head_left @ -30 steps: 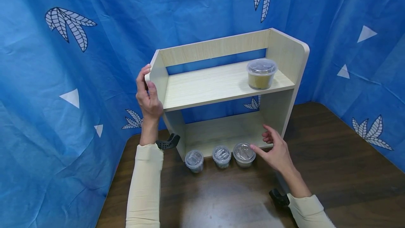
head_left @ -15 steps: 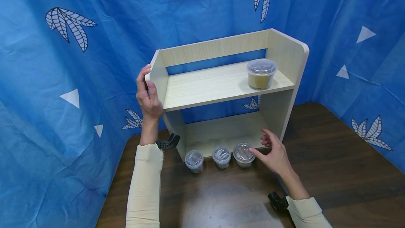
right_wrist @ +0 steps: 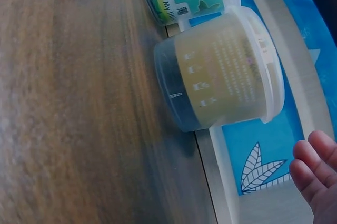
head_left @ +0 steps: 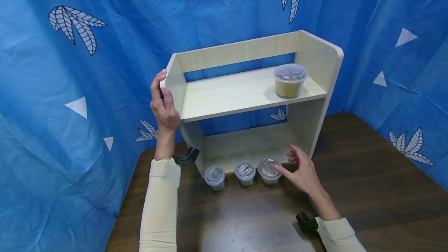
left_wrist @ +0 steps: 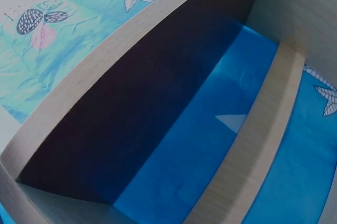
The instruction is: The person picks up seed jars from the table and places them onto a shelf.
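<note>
At the left of the head view, my left hand (head_left: 165, 108) grips the front edge of the pale wooden shelf unit's (head_left: 224, 94) left side panel, thumb in front. My right hand (head_left: 302, 170) hovers beside the rightmost small lidded tub (head_left: 268, 169), its thumb tip overlapping the lid's right edge; contact cannot be told. In the right wrist view, its fingers (right_wrist: 316, 166) lie apart from this clear tub (right_wrist: 221, 71), which has a yellowish label. Two smaller lidded tubs, a middle one (head_left: 245, 172) and a left one (head_left: 215, 177), stand in the same row before the lower shelf.
A larger lidded tub (head_left: 289, 83) with a yellow band sits at the right end of the upper shelf. The unit stands on a dark wooden table (head_left: 241, 221). Blue patterned cloth (head_left: 115, 69) hangs behind and at both sides.
My right hand has shifted slightly left and down, bringing the thumb over the rightmost tub's lid edge. My left hand and the tubs stay in place.
</note>
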`<state>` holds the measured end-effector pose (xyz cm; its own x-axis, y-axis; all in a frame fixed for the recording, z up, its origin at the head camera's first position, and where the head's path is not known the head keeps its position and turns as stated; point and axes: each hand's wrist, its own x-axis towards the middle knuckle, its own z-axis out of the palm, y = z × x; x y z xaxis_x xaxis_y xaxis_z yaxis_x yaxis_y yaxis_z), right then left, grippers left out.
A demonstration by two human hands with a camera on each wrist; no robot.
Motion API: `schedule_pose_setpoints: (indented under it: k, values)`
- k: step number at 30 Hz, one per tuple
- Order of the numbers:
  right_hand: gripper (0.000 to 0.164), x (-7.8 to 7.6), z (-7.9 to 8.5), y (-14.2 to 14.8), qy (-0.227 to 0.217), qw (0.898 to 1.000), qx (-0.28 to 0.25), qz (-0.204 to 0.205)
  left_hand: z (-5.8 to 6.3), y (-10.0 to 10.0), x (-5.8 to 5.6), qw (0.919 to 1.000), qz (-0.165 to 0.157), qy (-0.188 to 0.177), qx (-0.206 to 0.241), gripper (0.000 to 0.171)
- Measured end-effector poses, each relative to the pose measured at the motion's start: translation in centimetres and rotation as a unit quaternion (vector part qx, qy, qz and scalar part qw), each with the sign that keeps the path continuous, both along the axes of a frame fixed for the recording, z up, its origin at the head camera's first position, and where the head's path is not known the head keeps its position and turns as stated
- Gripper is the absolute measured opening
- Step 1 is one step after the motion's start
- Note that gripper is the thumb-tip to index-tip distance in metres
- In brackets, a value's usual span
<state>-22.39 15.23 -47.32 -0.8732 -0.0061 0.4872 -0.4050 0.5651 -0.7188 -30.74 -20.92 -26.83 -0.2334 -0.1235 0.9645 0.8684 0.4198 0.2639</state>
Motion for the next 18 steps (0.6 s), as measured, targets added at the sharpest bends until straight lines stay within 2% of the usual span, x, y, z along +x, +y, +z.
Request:
schedule_pose_setpoints:
  k: [7, 18]
  values:
    - [0.080, -0.14, -0.34, -0.05, -0.005, 1.000, 0.004, 0.005, 0.14, 0.03, -0.08, 1.0000, 0.000, 0.005, -0.001, 0.041]
    - [0.078, -0.24, -0.71, -0.07, -0.013, 1.000, 0.010, 0.006, 0.07, -0.02, 0.00, 1.0000, -0.002, 0.000, 0.002, 0.045]
